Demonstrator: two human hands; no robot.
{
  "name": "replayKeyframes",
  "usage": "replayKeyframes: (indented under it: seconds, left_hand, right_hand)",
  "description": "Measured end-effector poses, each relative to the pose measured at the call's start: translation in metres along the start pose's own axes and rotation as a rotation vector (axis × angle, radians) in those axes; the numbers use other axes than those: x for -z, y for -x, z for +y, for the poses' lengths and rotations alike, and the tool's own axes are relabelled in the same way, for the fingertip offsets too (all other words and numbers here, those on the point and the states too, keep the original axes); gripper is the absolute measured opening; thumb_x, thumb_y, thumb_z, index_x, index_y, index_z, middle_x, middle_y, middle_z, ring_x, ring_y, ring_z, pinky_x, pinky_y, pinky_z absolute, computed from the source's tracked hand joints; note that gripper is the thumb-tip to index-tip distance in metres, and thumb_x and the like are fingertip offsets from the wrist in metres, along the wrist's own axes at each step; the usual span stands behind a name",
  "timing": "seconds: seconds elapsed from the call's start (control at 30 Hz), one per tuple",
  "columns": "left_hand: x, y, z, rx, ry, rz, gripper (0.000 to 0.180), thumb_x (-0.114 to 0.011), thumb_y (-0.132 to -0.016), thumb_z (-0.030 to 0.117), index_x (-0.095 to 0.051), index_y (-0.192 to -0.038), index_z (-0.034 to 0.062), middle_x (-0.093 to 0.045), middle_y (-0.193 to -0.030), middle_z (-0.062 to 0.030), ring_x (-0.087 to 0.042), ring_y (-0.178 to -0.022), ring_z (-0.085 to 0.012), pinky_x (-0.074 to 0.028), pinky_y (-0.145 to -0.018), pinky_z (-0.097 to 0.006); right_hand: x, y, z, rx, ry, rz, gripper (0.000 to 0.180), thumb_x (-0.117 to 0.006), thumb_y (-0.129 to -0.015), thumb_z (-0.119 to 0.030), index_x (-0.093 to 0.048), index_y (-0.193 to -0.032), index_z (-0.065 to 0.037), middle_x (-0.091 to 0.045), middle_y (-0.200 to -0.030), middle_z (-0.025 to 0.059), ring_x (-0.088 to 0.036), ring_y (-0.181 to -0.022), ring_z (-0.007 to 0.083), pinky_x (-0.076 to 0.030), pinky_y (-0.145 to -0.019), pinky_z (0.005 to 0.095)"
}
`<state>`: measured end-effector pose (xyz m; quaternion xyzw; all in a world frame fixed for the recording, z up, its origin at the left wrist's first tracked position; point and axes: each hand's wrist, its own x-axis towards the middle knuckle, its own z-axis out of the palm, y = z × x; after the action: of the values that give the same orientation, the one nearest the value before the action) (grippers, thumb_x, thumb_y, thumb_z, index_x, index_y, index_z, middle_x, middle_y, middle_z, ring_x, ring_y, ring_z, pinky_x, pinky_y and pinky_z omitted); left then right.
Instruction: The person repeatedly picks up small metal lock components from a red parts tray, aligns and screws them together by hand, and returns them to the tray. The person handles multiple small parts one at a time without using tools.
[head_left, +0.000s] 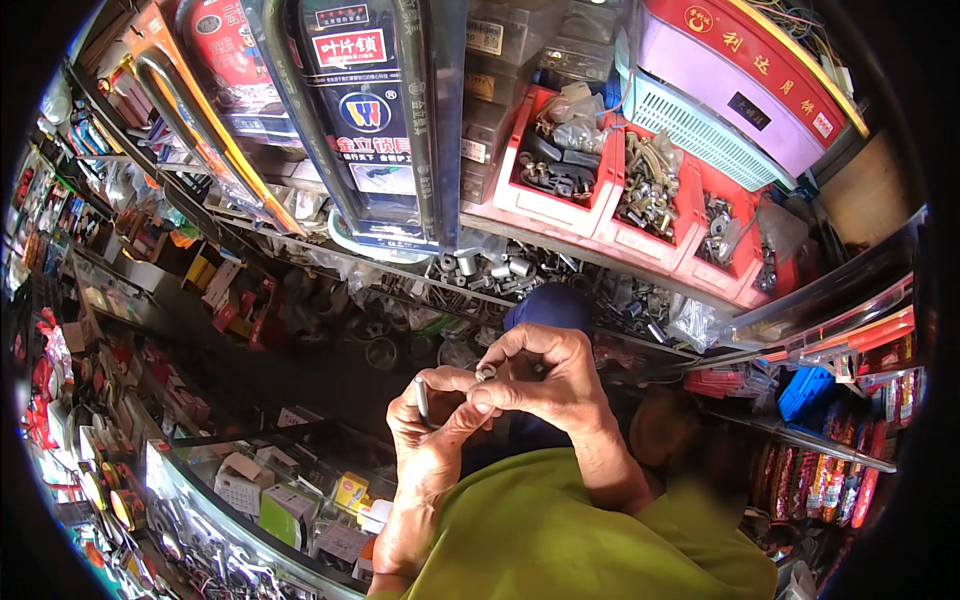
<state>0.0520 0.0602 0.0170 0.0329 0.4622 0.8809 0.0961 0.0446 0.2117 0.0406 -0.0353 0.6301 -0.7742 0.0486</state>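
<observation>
In front of my body my two hands meet, fingertips together. My left hand (437,440) is closed, and a slim silvery rod (421,400) stands out between its fingers; what the rod belongs to is hidden. My right hand (560,375) is closed in a pinch on a small shiny metal piece (487,372). The left fingertips press against that piece from the other side. Its exact kind is too small to make out. Below the hands hangs the green cloth (580,520) of my top, and a dark blue knee (550,305) shows just beyond them.
Red bins (650,235) of metal fittings stand on a shelf ahead, beside a light-blue basket (690,125). Packaged U-shaped locks (365,120) hang at the upper left. A glass case (220,510) with boxes and wrenches lies at the lower left; packaged goods (825,470) line the right.
</observation>
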Motion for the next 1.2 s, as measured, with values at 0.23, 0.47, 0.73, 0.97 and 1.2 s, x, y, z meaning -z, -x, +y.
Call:
replayKeyframes:
  seconds: [0.23,0.47,0.73,0.97,1.2]
  left_hand:
    - [0.002,-0.001,0.000,-0.049,0.042,0.066,0.013,-0.072,-0.078,-0.001,-0.063,-0.088,-0.0008,-0.066,-0.081,-0.0093,-0.061,-0.067,-0.0125,-0.050,-0.060,-0.026]
    - [0.011,-0.008,0.010,-0.065,0.129,0.129,0.016,-0.071,-0.080,0.000,-0.060,-0.092,0.0002,-0.066,-0.085,-0.0125,-0.062,-0.066,-0.0154,-0.048,-0.058,-0.028]
    - [0.008,-0.008,0.001,-0.060,0.130,0.226,0.015,-0.070,-0.080,-0.002,-0.060,-0.092,0.0000,-0.066,-0.083,-0.0112,-0.062,-0.067,-0.0138,-0.049,-0.059,-0.026]
    - [0.005,-0.005,0.005,-0.054,0.070,0.128,0.014,-0.068,-0.081,0.000,-0.060,-0.092,0.0007,-0.066,-0.085,-0.0107,-0.060,-0.065,-0.0151,-0.047,-0.056,-0.027]
    - [0.010,-0.011,0.001,-0.047,0.057,0.201,0.013,-0.068,-0.082,0.002,-0.059,-0.091,0.0002,-0.064,-0.082,-0.0103,-0.060,-0.066,-0.0145,-0.047,-0.059,-0.027]
  right_hand:
    - [-0.005,0.020,-0.031,-0.028,0.049,-0.108,0.044,-0.071,-0.081,-0.004,-0.058,-0.122,0.004,-0.053,-0.065,-0.0040,-0.036,-0.052,0.0010,-0.027,-0.048,0.0211]
    - [0.010,0.025,-0.036,0.015,0.121,-0.121,0.034,-0.068,-0.084,-0.002,-0.060,-0.117,0.001,-0.048,-0.062,-0.0057,-0.038,-0.055,0.0011,-0.028,-0.049,0.0198]
    - [-0.010,0.027,-0.031,0.125,0.167,-0.270,0.041,-0.065,-0.080,0.003,-0.057,-0.120,0.006,-0.051,-0.054,-0.0012,-0.038,-0.044,0.0026,-0.026,-0.044,0.0232]
    - [-0.002,0.016,-0.018,-0.039,0.086,-0.034,0.045,-0.063,-0.088,-0.009,-0.051,-0.130,0.001,-0.041,-0.057,-0.0103,-0.033,-0.050,0.0001,-0.023,-0.046,0.0192]
    - [-0.003,0.030,-0.035,0.036,-0.010,-0.340,0.031,-0.067,-0.081,-0.007,-0.061,-0.103,0.013,-0.047,-0.052,-0.0010,-0.038,-0.041,0.0054,-0.026,-0.041,0.0225]
